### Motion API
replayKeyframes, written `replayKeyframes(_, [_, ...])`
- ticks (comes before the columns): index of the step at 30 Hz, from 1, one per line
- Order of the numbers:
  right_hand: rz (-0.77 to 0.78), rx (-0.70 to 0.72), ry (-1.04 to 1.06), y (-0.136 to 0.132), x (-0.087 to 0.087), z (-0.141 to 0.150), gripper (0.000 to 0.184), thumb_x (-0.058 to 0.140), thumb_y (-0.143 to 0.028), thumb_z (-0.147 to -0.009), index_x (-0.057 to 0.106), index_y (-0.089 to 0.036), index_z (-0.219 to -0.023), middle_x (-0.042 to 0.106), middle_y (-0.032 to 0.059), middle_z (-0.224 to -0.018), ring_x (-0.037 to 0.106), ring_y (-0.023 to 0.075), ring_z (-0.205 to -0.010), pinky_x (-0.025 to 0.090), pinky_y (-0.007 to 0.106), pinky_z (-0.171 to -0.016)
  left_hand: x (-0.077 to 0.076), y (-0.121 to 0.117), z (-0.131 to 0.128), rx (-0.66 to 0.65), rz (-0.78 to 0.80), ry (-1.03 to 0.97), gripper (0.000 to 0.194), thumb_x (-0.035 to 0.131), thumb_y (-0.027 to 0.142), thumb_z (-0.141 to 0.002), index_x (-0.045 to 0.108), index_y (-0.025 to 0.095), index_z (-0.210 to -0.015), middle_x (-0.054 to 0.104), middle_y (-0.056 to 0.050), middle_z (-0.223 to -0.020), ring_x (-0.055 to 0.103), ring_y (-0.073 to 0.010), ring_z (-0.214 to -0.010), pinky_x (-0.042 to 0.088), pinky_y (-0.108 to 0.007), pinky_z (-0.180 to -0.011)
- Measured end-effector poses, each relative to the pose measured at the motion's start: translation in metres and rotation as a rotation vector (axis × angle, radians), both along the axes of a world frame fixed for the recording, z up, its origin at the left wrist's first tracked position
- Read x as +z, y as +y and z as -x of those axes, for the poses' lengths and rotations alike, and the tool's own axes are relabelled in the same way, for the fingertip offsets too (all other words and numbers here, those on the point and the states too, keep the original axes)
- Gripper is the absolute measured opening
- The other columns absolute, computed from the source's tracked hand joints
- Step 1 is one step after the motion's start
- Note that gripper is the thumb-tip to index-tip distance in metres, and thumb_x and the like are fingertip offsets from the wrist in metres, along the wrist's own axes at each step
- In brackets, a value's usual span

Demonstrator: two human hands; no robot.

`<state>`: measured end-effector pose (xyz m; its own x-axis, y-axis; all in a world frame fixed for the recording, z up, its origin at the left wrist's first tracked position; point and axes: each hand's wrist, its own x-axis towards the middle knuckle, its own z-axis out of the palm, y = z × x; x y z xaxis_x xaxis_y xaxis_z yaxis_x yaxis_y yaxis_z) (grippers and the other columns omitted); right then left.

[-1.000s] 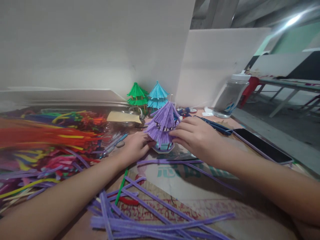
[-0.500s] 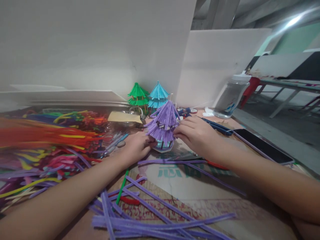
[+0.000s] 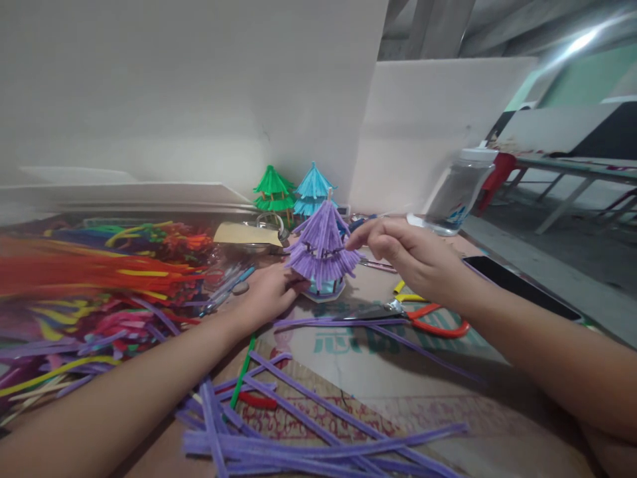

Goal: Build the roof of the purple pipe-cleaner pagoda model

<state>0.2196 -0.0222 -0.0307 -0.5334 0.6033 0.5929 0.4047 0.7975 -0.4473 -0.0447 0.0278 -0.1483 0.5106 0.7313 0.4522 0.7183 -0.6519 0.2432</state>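
Observation:
A small pavilion model (image 3: 326, 232) with two tiers of purple pipe-cleaner roof stands upright on a pale polygonal base. My left hand (image 3: 273, 287) is closed at the base's left side, its fingertips partly hidden behind the model. On the other side, my right hand (image 3: 401, 249) stretches its index finger to the roof's right edge, the other fingers loosely bent and nothing visible in them. Whether that fingertip touches the roof I cannot tell. Scissors (image 3: 438, 320) with red handles lie in front of the model, over purple pipe cleaners (image 3: 298, 323).
Behind stand a green model (image 3: 273, 189) and a blue model (image 3: 313, 186). Bundles of coloured pipe cleaners (image 3: 99, 265) fill the left. More purple strips (image 3: 318, 448) lie in front. A phone (image 3: 522, 289) and a water bottle (image 3: 460, 189) are at right.
My right hand has moved slightly up and right from the lower roof, its index finger now extended. The purple model stands more upright, and the scissors' handles are uncovered. My left hand stays put.

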Motion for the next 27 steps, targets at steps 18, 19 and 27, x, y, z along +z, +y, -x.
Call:
replayKeyframes(18, [0.11,-0.212,-0.346,0.001,0.015,-0.014,0.017,0.046,-0.022,-0.092,0.062,-0.02,-0.097,0.066,-0.0005,-0.075,0.058,0.0113,-0.059,0.041,0.025,-0.056,-0.002,0.001,0.002,0.039,0.005,0.026,0.027,0.05,0.032,-0.094,0.072,0.017,-0.092,0.073,-0.01,-0.098,0.066,-0.0245,-0.093,0.049,-0.034,-0.082])
replayKeyframes(19, [0.076,-0.242,-0.4,0.001,0.017,-0.015,0.02,0.046,-0.023,-0.092,0.065,-0.02,-0.097,0.067,0.0001,-0.076,0.058,0.0121,-0.062,0.039,0.025,-0.058,-0.002,0.001,0.002,0.045,0.007,0.027,0.027,0.05,0.032,-0.094,0.073,0.017,-0.092,0.073,-0.01,-0.098,0.067,-0.0243,-0.092,0.049,-0.034,-0.081])
replayKeyframes(27, [-0.081,-0.494,-0.792,0.009,0.008,-0.011,0.032,0.051,-0.044,-0.094,0.071,-0.02,-0.084,0.067,0.0046,-0.072,0.057,0.0173,-0.065,0.025,0.028,-0.055,-0.004,0.005,0.004,0.049,0.02,-0.011,0.029,0.051,0.035,-0.093,0.073,0.016,-0.086,0.071,-0.01,-0.092,0.066,-0.0233,-0.086,0.05,-0.033,-0.078])
